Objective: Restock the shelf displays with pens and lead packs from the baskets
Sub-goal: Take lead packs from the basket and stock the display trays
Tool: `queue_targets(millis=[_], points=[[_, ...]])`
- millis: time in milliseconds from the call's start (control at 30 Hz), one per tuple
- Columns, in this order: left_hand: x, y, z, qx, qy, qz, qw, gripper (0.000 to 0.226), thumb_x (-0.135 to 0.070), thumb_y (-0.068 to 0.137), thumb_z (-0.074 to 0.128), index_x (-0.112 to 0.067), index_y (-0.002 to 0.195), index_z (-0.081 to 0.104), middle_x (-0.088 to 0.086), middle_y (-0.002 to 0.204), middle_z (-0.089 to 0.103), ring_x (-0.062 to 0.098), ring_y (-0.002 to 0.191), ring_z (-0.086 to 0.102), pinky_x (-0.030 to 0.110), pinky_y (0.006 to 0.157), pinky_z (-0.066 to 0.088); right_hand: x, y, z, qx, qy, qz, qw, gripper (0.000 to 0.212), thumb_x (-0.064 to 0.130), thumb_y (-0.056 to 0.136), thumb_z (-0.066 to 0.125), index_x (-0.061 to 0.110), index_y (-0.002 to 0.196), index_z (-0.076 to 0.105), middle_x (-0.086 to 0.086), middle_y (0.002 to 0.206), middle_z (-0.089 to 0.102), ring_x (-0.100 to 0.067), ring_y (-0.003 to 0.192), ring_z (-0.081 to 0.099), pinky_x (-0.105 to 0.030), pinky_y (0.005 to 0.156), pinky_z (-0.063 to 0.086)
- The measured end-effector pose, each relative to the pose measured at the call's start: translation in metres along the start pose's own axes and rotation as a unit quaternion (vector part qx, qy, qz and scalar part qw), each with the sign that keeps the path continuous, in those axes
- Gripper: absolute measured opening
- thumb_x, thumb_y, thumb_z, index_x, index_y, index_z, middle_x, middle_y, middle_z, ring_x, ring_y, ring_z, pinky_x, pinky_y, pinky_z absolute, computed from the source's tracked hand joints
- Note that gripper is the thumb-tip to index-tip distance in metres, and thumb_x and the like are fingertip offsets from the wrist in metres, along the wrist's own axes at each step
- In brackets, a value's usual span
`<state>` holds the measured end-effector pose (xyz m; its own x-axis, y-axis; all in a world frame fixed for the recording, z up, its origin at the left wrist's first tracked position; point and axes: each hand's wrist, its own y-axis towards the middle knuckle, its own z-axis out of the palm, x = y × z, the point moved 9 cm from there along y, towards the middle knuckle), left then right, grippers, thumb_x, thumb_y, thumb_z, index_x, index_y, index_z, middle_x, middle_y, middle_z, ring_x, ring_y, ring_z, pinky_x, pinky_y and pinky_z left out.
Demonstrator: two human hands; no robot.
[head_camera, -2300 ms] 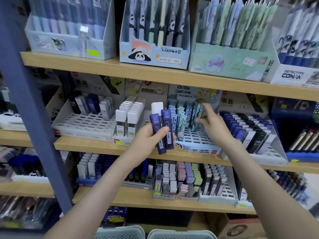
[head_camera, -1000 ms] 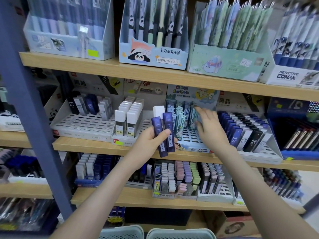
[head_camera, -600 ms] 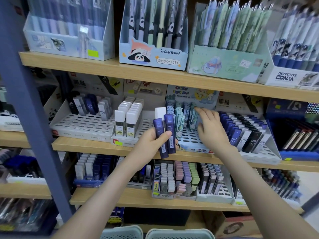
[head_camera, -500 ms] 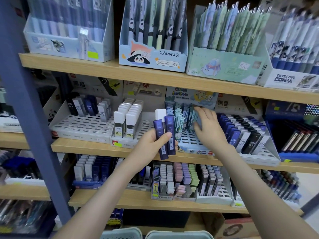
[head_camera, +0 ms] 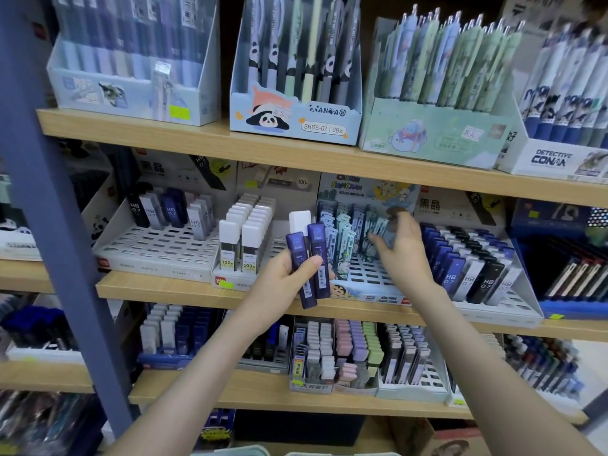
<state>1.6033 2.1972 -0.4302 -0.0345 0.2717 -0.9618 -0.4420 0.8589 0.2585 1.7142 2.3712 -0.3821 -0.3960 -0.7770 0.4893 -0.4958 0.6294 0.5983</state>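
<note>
At the bottom edge we can just see the pale rims of two baskets (head_camera: 237, 451). Above them our bare forearms reach up toward the middle shelf (head_camera: 171, 291).

Our left hand (head_camera: 283, 281) is clenched around two dark blue lead packs (head_camera: 307, 258), thumb pressed across their fronts, and behind them it also holds a pack with a white cap (head_camera: 300, 219). The packs stand nearly upright in front of the shelf edge, between the tray of white-capped packs (head_camera: 243, 238) and the cartoon tray (head_camera: 371, 274).

Our right hand (head_camera: 399, 248) is further in, over the cartoon tray, its fingers curled on a pale blue-green lead pack (head_camera: 383, 229) at the right end of the standing rows. The pack and fingertips are blurred, so we cannot tell how firm the grip is.

To the right of that hand sits a tray of dark blue and black packs (head_camera: 460, 268) marked HB 0.7. At far left on the same shelf a white slotted tray (head_camera: 158, 248) holds only a few packs along its back row.

On the lower shelf stand more trays, one with pastel packs (head_camera: 355, 343).

The top shelf carries pen boxes: a panda box (head_camera: 296, 116), a pale green box (head_camera: 434, 133), and a white box (head_camera: 556, 159).
</note>
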Motion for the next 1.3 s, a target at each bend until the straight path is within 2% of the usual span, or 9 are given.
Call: queue_targets(millis=[133, 367, 533, 733, 833, 967, 1033, 1167, 1300], points=[[0.001, 0.0, 0.002, -0.004, -0.006, 0.005, 1.0, 0.013, -0.016, 0.099, 0.049, -0.015, 0.106, 0.059, 0.0, 0.087, 0.075, 0.019, 0.084, 0.072, 0.027, 0.07, 0.058, -0.003, -0.005, 0.008, 0.019, 0.041, 0.031, 0.999, 0.042, 0.016, 0.095, 0.056, 0.015, 0.135, 0.041, -0.008, 0.121, 0.051, -0.009, 0.085, 0.049, -0.029, 0.077, 0.041], [0.005, 0.002, 0.003, -0.008, -0.007, 0.003, 1.0, 0.012, -0.017, 0.098, 0.05, -0.016, 0.105, 0.06, 0.005, 0.094, 0.075, 0.02, 0.088, 0.072, 0.029, 0.074, 0.058, 0.0, -0.006, 0.017, 0.074, -0.004, -0.011, 0.997, 0.05, 0.019, 0.096, 0.054, 0.024, 0.141, 0.033, 0.0, 0.118, 0.046, -0.013, 0.102, 0.046, -0.029, 0.081, 0.037], [0.008, 0.0, 0.004, 0.002, 0.001, -0.007, 1.0, 0.015, -0.016, 0.1, 0.048, -0.01, 0.108, 0.059, 0.009, 0.095, 0.075, 0.021, 0.088, 0.072, 0.03, 0.074, 0.058, 0.0, -0.006, 0.018, 0.095, 0.006, -0.002, 0.995, 0.053, 0.017, 0.096, 0.054, 0.028, 0.142, 0.029, 0.005, 0.108, 0.039, -0.002, 0.078, 0.045, -0.027, 0.074, 0.037], [0.004, -0.003, 0.004, 0.014, 0.024, -0.01, 1.0, 0.016, -0.016, 0.1, 0.048, -0.008, 0.109, 0.059, 0.004, 0.091, 0.075, 0.017, 0.087, 0.071, 0.03, 0.077, 0.058, 0.008, -0.014, -0.001, 0.05, -0.064, 0.007, 0.997, 0.051, 0.018, 0.098, 0.046, 0.023, 0.146, 0.03, -0.008, 0.12, 0.051, -0.023, 0.115, 0.042, -0.036, 0.093, 0.038], [0.001, -0.006, 0.004, 0.019, 0.036, -0.005, 0.999, 0.012, -0.017, 0.099, 0.05, -0.016, 0.104, 0.061, 0.003, 0.093, 0.075, 0.017, 0.088, 0.072, 0.032, 0.079, 0.058, 0.04, -0.035, -0.023, 0.001, 0.088, 0.026, 0.996, 0.042, 0.031, 0.095, 0.054, 0.025, 0.135, 0.042, 0.002, 0.105, 0.055, -0.008, 0.089, 0.052, -0.021, 0.074, 0.043], [-0.002, -0.01, 0.017, 0.032, 0.102, 0.018, 0.994, 0.024, -0.038, 0.094, 0.058, -0.025, 0.113, 0.065, -0.007, 0.104, 0.073, 0.008, 0.1, 0.067, 0.034, 0.09, 0.052, 0.08, -0.069, -0.005, 0.171, 0.208, 0.056, 0.961, 0.013, 0.026, 0.087, 0.067, 0.029, 0.096, 0.059, 0.008, 0.087, 0.061, 0.002, 0.057, 0.051, -0.017, 0.059, 0.042], [-0.004, -0.014, 0.031, 0.049, 0.131, 0.023, 0.99, 0.037, -0.051, 0.088, 0.058, -0.031, 0.118, 0.064, -0.01, 0.111, 0.071, 0.008, 0.107, 0.065, 0.04, 0.097, 0.05, 0.081, -0.08, -0.007, 0.186, 0.267, 0.081, 0.942, 0.007, 0.013, 0.086, 0.067, 0.018, 0.088, 0.061, 0.008, 0.073, 0.059, 0.001, 0.046, 0.044, -0.016, 0.049, 0.037], [-0.005, -0.014, 0.067, 0.062, 0.167, 0.033, 0.984, 0.017, -0.045, 0.088, 0.06, -0.033, 0.1, 0.065, -0.005, 0.101, 0.072, 0.013, 0.098, 0.066, 0.045, 0.094, 0.05, 0.048, -0.096, -0.042, 0.141, 0.372, 0.153, 0.905, 0.005, 0.005, 0.092, 0.056, 0.008, 0.088, 0.058, 0.005, 0.049, 0.047, -0.008, 0.038, 0.034, -0.018, 0.038, 0.028], [-0.007, -0.011, 0.107, 0.075, 0.154, 0.036, 0.985, 0.012, -0.025, 0.096, 0.056, -0.021, 0.087, 0.062, -0.003, 0.085, 0.074, 0.012, 0.084, 0.07, 0.044, 0.089, 0.054, -0.003, -0.1, -0.098, 0.031, 0.483, 0.177, 0.857, 0.012, 0.01, 0.097, 0.048, 0.01, 0.086, 0.053, -0.003, 0.061, 0.051, -0.011, 0.046, 0.042, -0.022, 0.048, 0.035]])
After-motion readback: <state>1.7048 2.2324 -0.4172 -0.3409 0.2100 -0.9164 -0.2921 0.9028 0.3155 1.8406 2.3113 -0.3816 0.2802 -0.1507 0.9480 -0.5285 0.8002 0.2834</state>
